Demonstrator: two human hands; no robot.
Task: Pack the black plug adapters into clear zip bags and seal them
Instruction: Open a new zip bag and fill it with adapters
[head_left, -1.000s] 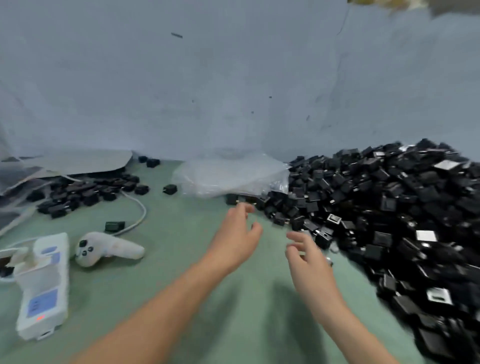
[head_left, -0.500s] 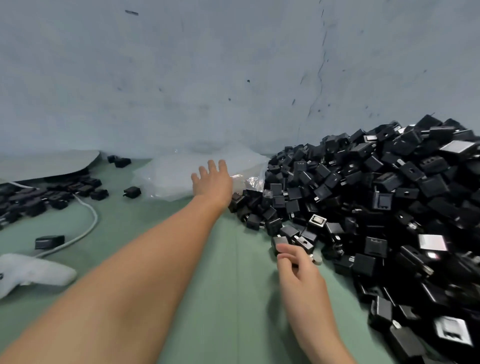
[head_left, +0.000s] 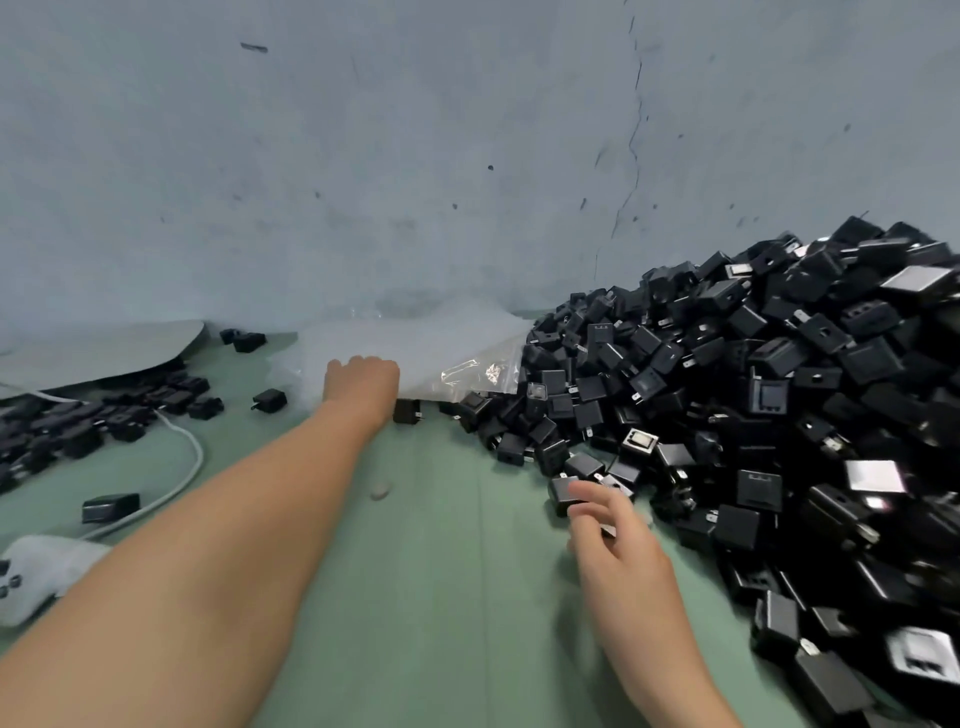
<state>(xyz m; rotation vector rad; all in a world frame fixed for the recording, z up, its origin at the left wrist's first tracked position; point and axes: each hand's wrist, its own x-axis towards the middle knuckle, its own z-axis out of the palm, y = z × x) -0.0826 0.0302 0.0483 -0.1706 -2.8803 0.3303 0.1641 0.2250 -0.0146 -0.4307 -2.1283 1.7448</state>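
Beside adapters (head_left: 727, 395), zip bags (head_left: 441, 353) in left hand (head_left: 361, 384)

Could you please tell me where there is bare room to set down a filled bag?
Best: the green mat between the left forearm and the right hand gripping an adapter. A smaller strip lies between the white cable and that forearm. Crowded: the adapter pile on the right, clear zip bags at the back, loose adapters far left.

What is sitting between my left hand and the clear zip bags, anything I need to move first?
Nothing visible. The left hand lies on the near edge of the clear zip bags, fingers curled onto them. One loose adapter sits right of the wrist, beside the path, not in it.
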